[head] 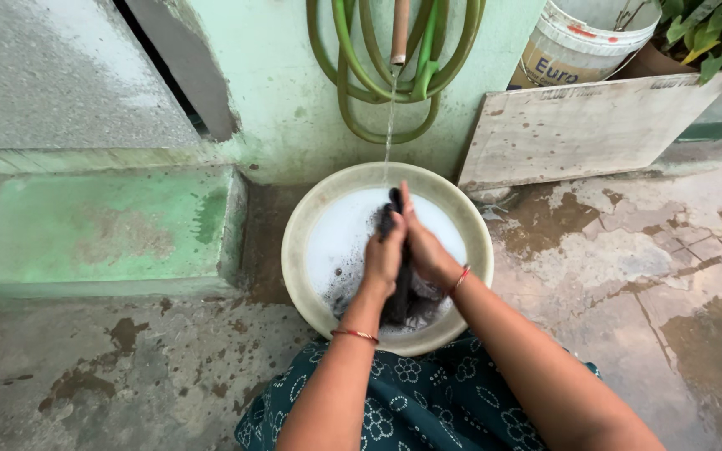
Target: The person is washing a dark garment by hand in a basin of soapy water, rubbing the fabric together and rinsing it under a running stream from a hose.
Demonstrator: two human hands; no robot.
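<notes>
2 hands: both work over a round basin, pressed toward each other with a dark cloth between them.
Left hand [383, 255]: fingers curled closed around the dark cloth [403, 288], gripping it from the left side; a thin red bangle sits on the wrist.
Right hand [424, 242]: flatter, fingers held straight and together, palm pressed against the cloth from the right; a red thread band circles this wrist.
Dark cloth: wet, limp, black or near black, bunched into a narrow vertical roll that shows above the fingertips and hangs below the hands into the suds.
Basin [302, 250]: wide, shallow, cream-coloured, smooth like plastic, with a rounded rim; it stands on the ground just in front of the person's knees.
Suds [340, 238]: white, fine foam covering most of the basin's water, with darker bubbly patches near the cloth.
Water stream [390, 117]: thin, clear, falling straight from a brownish pipe spout [399, 33] into the far side of the basin.
Hose [378, 75]: green, rubbery, looped in several coils on the pale green wall around the spout.
Board [578, 129]: flat, whitish, stained, leaning against the wall to the right.
Bucket [582, 42]: white plastic, behind the board.
Ground [628, 259]: rough cement, patchy, wet in dark blotches.
Garment [428, 401]: dark teal fabric with small white flower prints over the person's lap.
</notes>
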